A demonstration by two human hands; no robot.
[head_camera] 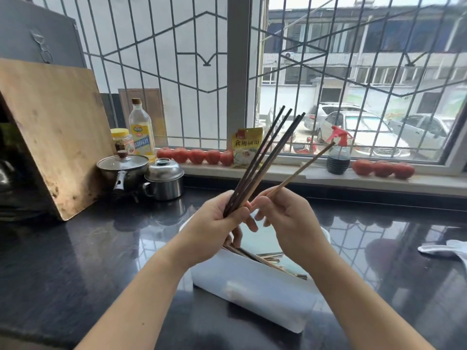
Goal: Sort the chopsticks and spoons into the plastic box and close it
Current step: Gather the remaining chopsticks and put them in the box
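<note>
Two hands are working above one white plastic box (252, 281); the left hand (214, 218) is gripping four dark chopsticks (262, 160); the right hand (288, 218) is pinching one pale chopstick (303, 168); more chopsticks are lying in the box beneath them, too overlapped to count; beyond the hands, eight tomatoes (197, 155) are sitting, plus two pots (123, 170) and two bottles (141, 127).
</note>
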